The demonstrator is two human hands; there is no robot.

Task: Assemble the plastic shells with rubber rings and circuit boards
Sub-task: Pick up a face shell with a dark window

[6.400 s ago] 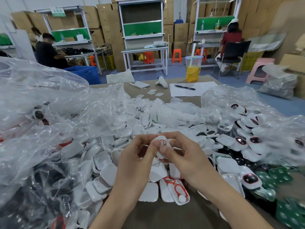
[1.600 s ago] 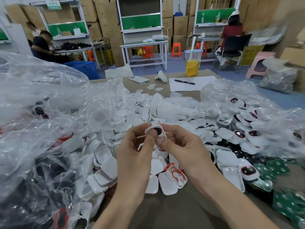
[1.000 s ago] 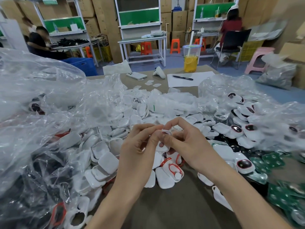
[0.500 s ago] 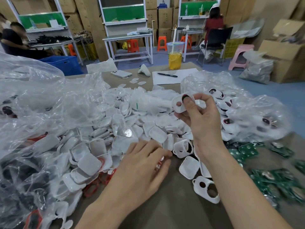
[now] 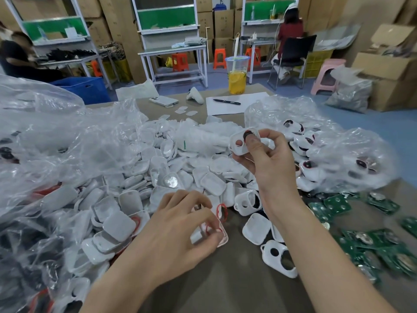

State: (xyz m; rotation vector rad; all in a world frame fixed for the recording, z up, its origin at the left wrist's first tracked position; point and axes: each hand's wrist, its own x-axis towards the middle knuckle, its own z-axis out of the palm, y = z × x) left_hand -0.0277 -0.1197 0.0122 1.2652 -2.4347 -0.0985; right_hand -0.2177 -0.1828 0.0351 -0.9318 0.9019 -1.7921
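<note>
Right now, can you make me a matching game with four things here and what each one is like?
Things:
1. pen
2. drink cup
3. circuit boards
4. right hand

Descriptions:
a. green, at the right of the table
b. grips a white shell
c. lies on white paper
d. holds something yellow

Pairs: 1-c, 2-d, 3-a, 4-b

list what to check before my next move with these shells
1. Right hand grips shell: ok.
2. That shell fully fitted: cannot tell, the thumb covers part of it.
3. Left hand pinches next shell, with red ring: ok.
4. Boards lie beside the right arm: ok.
5. Bag mouth open for finished shells: cannot tell.
</note>
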